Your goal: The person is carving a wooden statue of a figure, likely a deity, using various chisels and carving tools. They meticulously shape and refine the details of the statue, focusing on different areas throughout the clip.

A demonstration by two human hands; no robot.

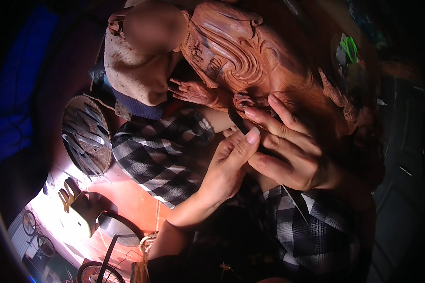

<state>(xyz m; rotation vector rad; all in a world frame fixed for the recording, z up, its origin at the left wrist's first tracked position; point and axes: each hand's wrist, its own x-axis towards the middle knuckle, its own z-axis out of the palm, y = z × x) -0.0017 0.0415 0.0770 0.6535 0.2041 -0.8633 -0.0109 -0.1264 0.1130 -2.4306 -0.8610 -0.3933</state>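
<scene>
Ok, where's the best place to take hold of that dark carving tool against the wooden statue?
Probably by its dark shaft, where it shows between both hands, coming from below on the person's side. The carved wooden statue blocks the far side, and the tool's tip is hidden. The right hand fingers and left hand thumb already sit there.

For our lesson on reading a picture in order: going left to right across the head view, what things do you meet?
Round woven basket of metal blades → checked cloth → left hand → right hand → carved wooden hand of the statue.
</scene>
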